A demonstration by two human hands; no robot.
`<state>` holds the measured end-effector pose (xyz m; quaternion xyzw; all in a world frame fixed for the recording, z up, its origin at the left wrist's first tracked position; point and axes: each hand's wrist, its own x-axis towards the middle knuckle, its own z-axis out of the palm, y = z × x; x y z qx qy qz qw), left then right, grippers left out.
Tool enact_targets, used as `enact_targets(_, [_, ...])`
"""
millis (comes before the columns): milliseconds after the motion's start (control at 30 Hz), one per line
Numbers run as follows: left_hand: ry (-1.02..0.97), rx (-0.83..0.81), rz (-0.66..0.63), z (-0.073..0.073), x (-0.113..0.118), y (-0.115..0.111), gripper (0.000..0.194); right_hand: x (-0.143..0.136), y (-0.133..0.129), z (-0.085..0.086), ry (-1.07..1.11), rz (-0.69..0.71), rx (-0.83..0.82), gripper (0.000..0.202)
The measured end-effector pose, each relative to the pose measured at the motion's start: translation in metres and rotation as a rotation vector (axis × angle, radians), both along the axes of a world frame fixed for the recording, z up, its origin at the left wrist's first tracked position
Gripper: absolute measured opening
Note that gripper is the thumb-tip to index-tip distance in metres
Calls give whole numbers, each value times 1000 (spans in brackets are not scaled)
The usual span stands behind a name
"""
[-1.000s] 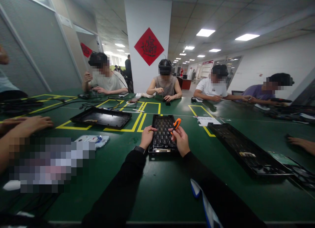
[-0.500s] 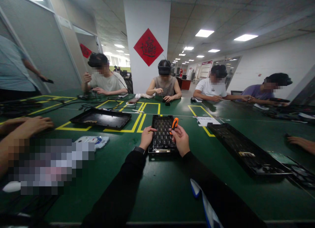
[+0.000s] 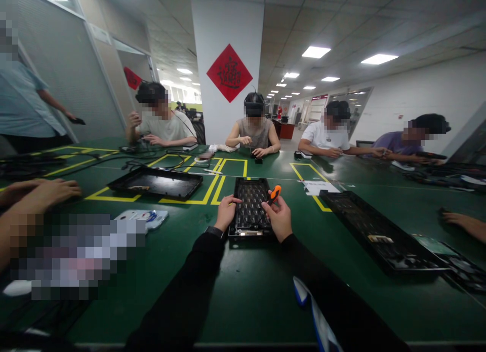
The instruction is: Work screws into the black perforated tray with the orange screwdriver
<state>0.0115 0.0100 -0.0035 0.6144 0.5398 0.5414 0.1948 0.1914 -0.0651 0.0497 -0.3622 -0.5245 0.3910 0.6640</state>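
A black rectangular tray (image 3: 251, 205) with rows of small metallic pieces lies on the green table in front of me. My left hand (image 3: 227, 212) grips its left edge, thumb over the rim. At the tray's right side, my right hand (image 3: 279, 215) has its fingers closed on an orange and black screwdriver (image 3: 275, 194), whose handle leans up to the right. The screwdriver's tip is too small to make out. Along the tray's near end runs a pale metallic strip (image 3: 248, 233).
Black trays lie at the left (image 3: 167, 184) and right (image 3: 379, 235) on the green table (image 3: 243, 291). A white paper (image 3: 321, 187) is near the right one. A person's hands (image 3: 49, 192) rest at far left, another hand (image 3: 465, 224) at far right. Several people sit opposite.
The screwdriver's orange handle has tilted further to the right in my right hand. My left hand stays on the tray. The standing person at far left has shifted slightly right.
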Motion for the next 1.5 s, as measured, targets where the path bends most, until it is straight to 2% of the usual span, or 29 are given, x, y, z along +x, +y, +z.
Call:
enact_targets(200, [1,7,1,1,0,-1,29,0,3,0,52,-22,15,55])
enact_targets(433, [-14,1,1,2,1,-2,29,-1,-2,4,22,49,21,34])
enact_targets(633, [-22,-5,-5,3,1,-2,30,0,-3,2,-33,39,-27,44])
enact_targets(867, [-14,-11,1,3,1,-3,29,-1,1,2,32,-6,9,52])
enact_targets(1067, [-31,-2,-7,3,1,-4,29,-1,-5,6,3,82,24,35])
enact_targets(1333, [-21,-4,-5,3,1,-2,29,0,-3,2,-66,55,-24,44])
enact_targets(1500, [-16,0,-4,3,1,-3,29,0,2,0,5,-2,14,53])
